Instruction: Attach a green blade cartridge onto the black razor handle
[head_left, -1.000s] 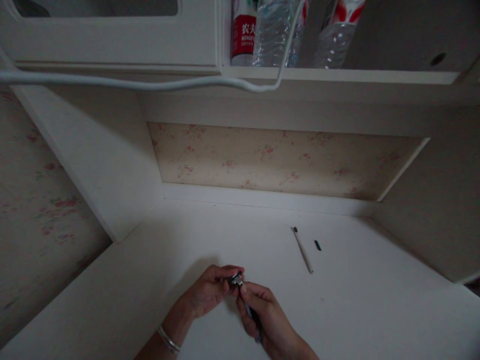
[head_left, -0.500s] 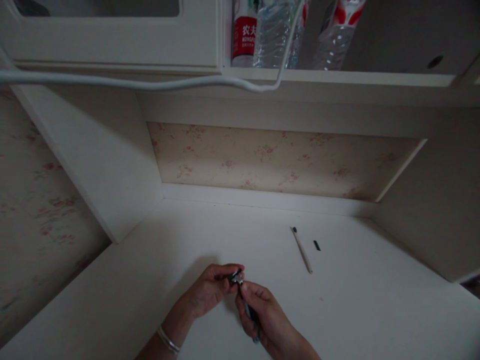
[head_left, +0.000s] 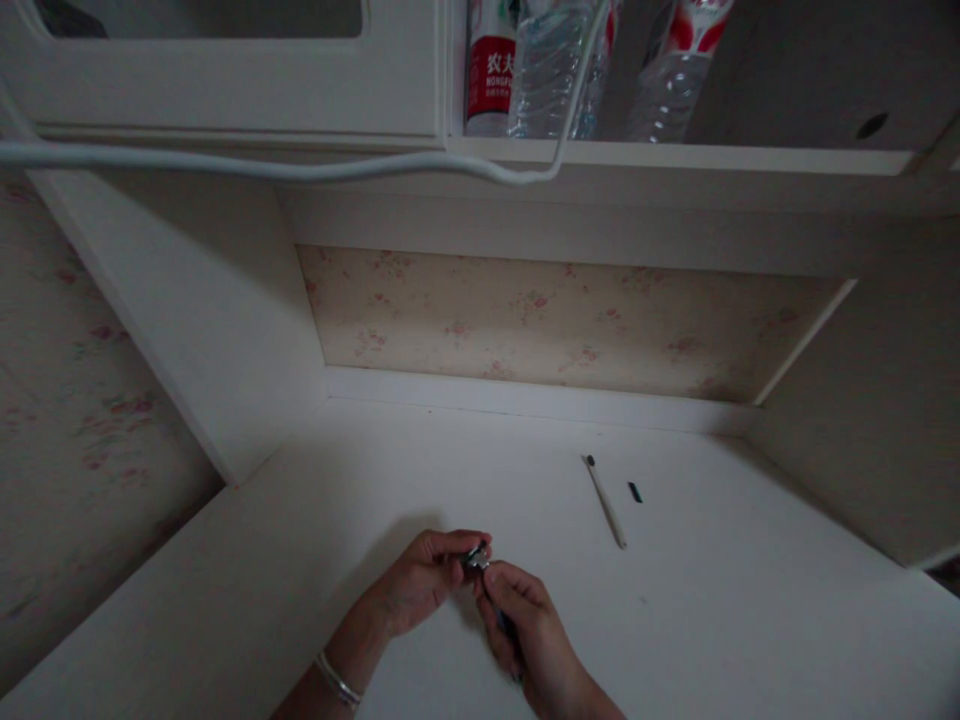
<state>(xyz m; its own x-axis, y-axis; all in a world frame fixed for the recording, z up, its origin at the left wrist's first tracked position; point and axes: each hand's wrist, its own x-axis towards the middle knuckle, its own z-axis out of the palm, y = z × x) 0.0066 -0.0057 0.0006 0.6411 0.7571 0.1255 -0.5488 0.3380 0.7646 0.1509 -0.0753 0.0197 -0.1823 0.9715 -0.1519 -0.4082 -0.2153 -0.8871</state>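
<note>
Low in the middle of the view, both hands work on one small tool with a shiny metal head (head_left: 475, 558) and a slim dark handle (head_left: 505, 625); its exact kind is unclear. My left hand (head_left: 416, 585) pinches the head between thumb and fingers, partly covering it. Just below and to the right, my right hand (head_left: 525, 620) is closed around the handle, with the thumb close to the metal head. Both hands are held over the white desk (head_left: 465, 470), almost touching each other.
Right of the hands lie a toothbrush (head_left: 606, 505) with a pale handle and dark head, and a short dark strip (head_left: 635, 492). Above, a white cable (head_left: 337, 168) crosses in front of a shelf (head_left: 675, 155) holding plastic bottles (head_left: 551, 75). A side panel (head_left: 225, 330) bounds the left.
The right hand has turned slightly, and less of the tool's handle shows below it. The left hand keeps its pinch on the metal head.
</note>
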